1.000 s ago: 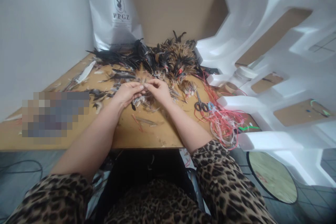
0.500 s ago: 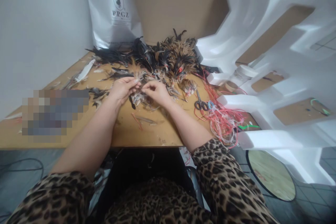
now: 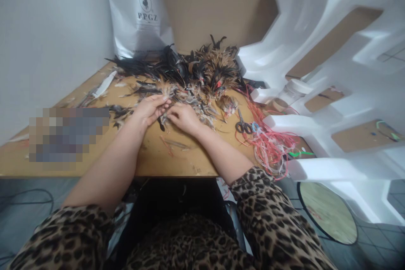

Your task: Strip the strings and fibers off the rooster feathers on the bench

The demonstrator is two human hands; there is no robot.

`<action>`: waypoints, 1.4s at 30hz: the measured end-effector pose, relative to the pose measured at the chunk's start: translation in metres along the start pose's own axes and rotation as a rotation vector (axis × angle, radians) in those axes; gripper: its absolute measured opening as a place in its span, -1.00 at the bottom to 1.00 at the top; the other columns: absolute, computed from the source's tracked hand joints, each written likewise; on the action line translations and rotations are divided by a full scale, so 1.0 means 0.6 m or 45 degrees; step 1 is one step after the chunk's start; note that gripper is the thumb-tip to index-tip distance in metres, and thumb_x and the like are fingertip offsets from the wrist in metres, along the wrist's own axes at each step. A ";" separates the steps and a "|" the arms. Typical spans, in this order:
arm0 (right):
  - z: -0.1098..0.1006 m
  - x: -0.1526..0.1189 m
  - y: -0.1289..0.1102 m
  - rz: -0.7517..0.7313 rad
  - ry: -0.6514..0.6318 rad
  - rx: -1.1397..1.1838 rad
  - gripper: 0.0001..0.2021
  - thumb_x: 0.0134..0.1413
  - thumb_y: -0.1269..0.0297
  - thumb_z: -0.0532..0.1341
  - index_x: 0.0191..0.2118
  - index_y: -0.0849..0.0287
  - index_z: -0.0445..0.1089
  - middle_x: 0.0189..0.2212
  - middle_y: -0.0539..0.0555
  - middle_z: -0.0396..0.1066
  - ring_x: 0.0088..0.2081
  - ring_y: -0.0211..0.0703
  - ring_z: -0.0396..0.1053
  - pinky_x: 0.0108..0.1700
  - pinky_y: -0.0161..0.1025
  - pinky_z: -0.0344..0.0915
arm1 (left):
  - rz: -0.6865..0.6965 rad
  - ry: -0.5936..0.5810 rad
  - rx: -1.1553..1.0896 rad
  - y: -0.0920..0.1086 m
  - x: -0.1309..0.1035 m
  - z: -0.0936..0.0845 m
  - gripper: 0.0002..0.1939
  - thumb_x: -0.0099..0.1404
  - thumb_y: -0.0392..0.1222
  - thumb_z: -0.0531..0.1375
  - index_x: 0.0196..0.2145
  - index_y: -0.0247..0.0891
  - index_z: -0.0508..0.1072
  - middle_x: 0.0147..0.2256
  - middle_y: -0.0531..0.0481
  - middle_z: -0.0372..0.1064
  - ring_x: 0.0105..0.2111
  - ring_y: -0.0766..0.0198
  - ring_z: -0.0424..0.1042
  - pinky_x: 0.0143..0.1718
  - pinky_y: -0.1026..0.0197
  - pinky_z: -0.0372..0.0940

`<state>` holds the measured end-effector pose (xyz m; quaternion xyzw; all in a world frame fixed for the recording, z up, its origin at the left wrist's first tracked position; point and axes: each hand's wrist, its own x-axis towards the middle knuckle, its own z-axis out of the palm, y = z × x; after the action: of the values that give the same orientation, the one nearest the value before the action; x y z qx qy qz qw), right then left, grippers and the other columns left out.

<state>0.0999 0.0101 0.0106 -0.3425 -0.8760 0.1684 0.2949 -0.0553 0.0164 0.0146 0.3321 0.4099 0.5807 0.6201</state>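
Left hand [image 3: 153, 109] pinches a tan tuft [image 3: 167, 89] at the feather-strewn table [image 3: 177, 166]

Head camera, and all the action is in the fingertips! Left thumb and forefinger are squeezed together on the tuft's base, soft plumes fanning up and away just above them, the other fingers loosely curled. Right beside it and a little lower comes the right hand [image 3: 184, 117], fingers bent in towards the thumb, low over the table; whether anything sits between those tips, you cannot tell from here. Around both hands, loose feathers [image 3: 190, 93] lie scattered, and behind them rises a big heap of plumage [image 3: 221, 67], black to the left, brown to the right, flashes of red low down.

Now the lettering! At the back stands a white bag [image 3: 126, 21], and it reads PPGZ in bold capitals, a rabbit's head in an oval above. The fine lines under the name are too small to read, and so is the strip of print near the bottom.

Over to the right: dark-handled scissors [image 3: 243, 122] lie next to a tangle of red and white strips [image 3: 272, 147], with a big white moulded piece [image 3: 306, 17] looming alongside. Out left, a long white feather [image 3: 106, 85] rests near the wall [image 3: 53, 38].
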 end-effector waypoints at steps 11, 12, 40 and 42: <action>-0.008 0.021 0.056 0.695 0.431 1.542 -0.70 -0.26 0.16 0.36 -0.40 0.22 0.36 -0.67 -0.14 0.24 -0.63 -0.47 0.11 -0.58 -0.45 0.00 | -0.099 -0.208 0.058 -0.001 -0.005 -0.002 -0.87 0.04 -0.38 0.29 -0.38 -0.44 0.50 -0.37 -0.14 0.49 -0.52 0.42 0.43 -0.57 0.46 0.30; -0.008 0.020 0.055 0.691 0.436 1.553 -0.70 -0.27 0.16 0.37 -0.40 0.22 0.35 -0.67 -0.14 0.25 -0.63 -0.47 0.12 -0.58 -0.46 0.01 | -0.108 -0.222 0.072 -0.001 -0.006 -0.001 -0.87 0.03 -0.38 0.29 -0.38 -0.44 0.51 -0.39 -0.13 0.49 -0.52 0.42 0.43 -0.55 0.45 0.31; -0.069 0.005 0.047 0.397 -0.165 1.072 -0.73 -0.14 0.13 0.31 -0.40 0.29 0.48 -0.51 0.01 0.45 -0.48 -0.36 0.30 -0.36 -0.36 0.24 | -0.156 -0.362 0.193 0.008 -0.020 -0.005 -0.87 -0.10 -0.36 0.37 -0.53 -0.43 0.52 -0.56 -0.10 0.43 -0.57 0.41 0.40 -0.49 0.42 0.32; -0.071 0.002 0.051 0.425 -0.273 1.147 -0.72 -0.17 0.16 0.33 -0.35 0.27 0.49 -0.52 0.01 0.46 -0.55 -0.40 0.26 -0.45 -0.39 0.19 | -0.154 -0.389 0.211 0.007 -0.021 -0.006 -0.87 -0.10 -0.35 0.38 -0.53 -0.43 0.52 -0.57 -0.10 0.43 -0.59 0.41 0.38 -0.51 0.41 0.31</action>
<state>0.1411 0.0366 0.0286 -0.2975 -0.6746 0.6097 0.2909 -0.0605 0.0043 0.0182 0.4413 0.3766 0.4493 0.6794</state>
